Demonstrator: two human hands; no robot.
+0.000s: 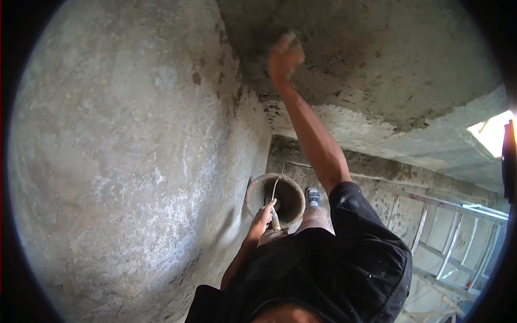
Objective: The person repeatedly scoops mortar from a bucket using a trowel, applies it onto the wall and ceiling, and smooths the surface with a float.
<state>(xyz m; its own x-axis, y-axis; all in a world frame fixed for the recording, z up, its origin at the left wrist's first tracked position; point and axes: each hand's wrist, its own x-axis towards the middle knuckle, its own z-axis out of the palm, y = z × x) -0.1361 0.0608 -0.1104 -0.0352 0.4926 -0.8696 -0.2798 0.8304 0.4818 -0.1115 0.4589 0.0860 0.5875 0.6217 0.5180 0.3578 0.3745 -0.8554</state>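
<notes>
My left hand (263, 215) is closed around the pale handle of what looks like a trowel (276, 221), its thin blade seen edge-on. It is above a round, mortar-stained bucket (297, 188) near my feet. My right arm reaches up and forward to the darker, damp-looking plaster (344, 59) on the wall ahead. There my right hand (286, 58) is curled closed and slightly blurred; whatever it may grip is too unclear to name. I cannot tell whether it touches the wall.
A rough grey wall (124, 151) rises close on my left and meets the plastered wall in a corner. To the right stands a metal frame like scaffolding or a ladder (452, 242). A bright opening (493, 132) is at the far right. My shoe (312, 196) is beside the bucket.
</notes>
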